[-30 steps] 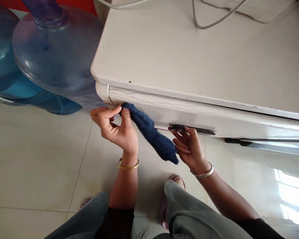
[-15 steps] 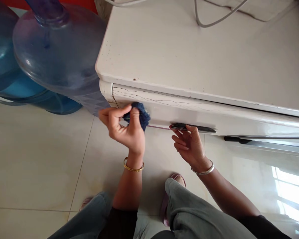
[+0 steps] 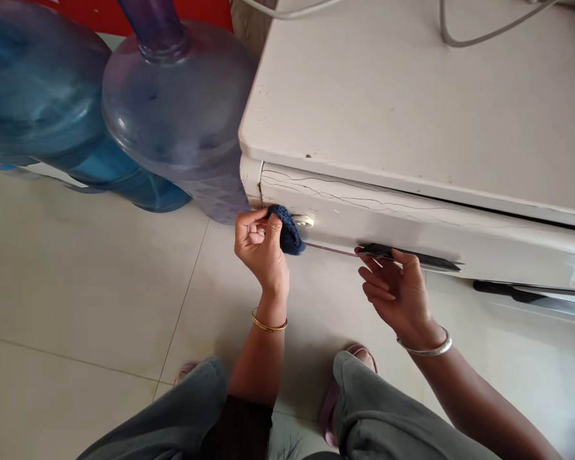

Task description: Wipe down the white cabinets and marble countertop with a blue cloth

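Note:
My left hand (image 3: 263, 246) pinches a dark blue cloth (image 3: 291, 233) between thumb and fingers, against the left part of a cream drawer front (image 3: 335, 217). Just right of the cloth, a small whitish round fitting (image 3: 303, 221) sticks out from that front. My right hand (image 3: 397, 287) grips a dark, slim drawer handle (image 3: 434, 259), thumb on top and fingertips curled under its left end. Between the cloth and my right fingers runs a thin pinkish line along the lower edge of the front.
The cabinet's cream top (image 3: 388, 96) has a grey cable (image 3: 498, 37) on it. Large blue water bottles (image 3: 177, 102) stand close to its left side. A long dark bar (image 3: 531, 297) juts out lower right. My feet are on the tiled floor (image 3: 100, 281) below.
The blue cloth has shifted off the round fitting, which now shows beside it. My right hand keeps its grip on the handle. The whole scene has slid rightward in view.

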{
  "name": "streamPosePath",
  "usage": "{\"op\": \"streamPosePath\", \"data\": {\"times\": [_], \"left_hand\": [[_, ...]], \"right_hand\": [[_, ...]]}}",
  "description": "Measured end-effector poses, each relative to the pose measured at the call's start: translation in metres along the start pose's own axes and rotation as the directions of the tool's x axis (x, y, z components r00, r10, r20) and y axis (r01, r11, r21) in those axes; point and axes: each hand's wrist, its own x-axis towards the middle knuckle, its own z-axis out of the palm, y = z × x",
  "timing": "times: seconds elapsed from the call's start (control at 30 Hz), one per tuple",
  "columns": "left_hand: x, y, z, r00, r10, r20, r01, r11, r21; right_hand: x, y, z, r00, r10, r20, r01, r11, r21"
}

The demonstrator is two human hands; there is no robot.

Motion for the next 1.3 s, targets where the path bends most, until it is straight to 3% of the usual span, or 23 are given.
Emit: {"op": "streamPosePath", "data": {"times": [0.1, 0.17, 0.43, 0.57, 0.67, 0.93, 1.2, 1.3], "left_hand": [[0.0, -0.007, -0.004, 0.991, -0.132, -0.016, 0.13, 0.988, -0.082], [0.001, -0.01, -0.005, 0.989, -0.149, -0.025, 0.146, 0.984, -0.103], [0.01, 0.01, 0.008, 0.999, 0.006, -0.043, -0.015, 0.979, -0.201], [0.013, 0.025, 0.013, 0.992, 0.129, -0.013, -0.13, 0.985, -0.116], [0.01, 0.022, 0.009, 0.999, 0.038, 0.019, -0.036, 0.997, -0.073], [0.0, 0.004, 0.0, 0.976, -0.216, -0.004, 0.21, 0.956, -0.203], [0.008, 0.021, 0.007, 0.974, -0.227, -0.008, 0.217, 0.938, -0.27], [0.005, 0.016, 0.006, 0.952, -0.306, -0.019, 0.292, 0.924, -0.247]], "right_hand": [[-0.001, 0.0, 0.0, 1.0, -0.005, -0.005, 0.005, 1.0, -0.009], [0.0, 0.0, 0.0, 1.0, -0.008, -0.001, 0.008, 1.0, -0.018], [-0.001, 0.0, 0.002, 0.998, -0.051, -0.022, 0.048, 0.995, -0.092], [-0.002, 0.0, 0.002, 0.998, -0.036, -0.047, 0.031, 0.995, -0.098], [-0.003, 0.0, 0.001, 0.998, -0.008, -0.068, 0.003, 0.997, -0.076], [-0.004, 0.0, 0.0, 0.999, -0.001, -0.05, -0.002, 0.998, -0.064], [-0.005, 0.001, 0.001, 0.998, 0.017, -0.056, -0.02, 0.999, -0.05], [-0.005, 0.001, 0.002, 0.998, 0.008, -0.059, -0.011, 0.998, -0.059]]}}
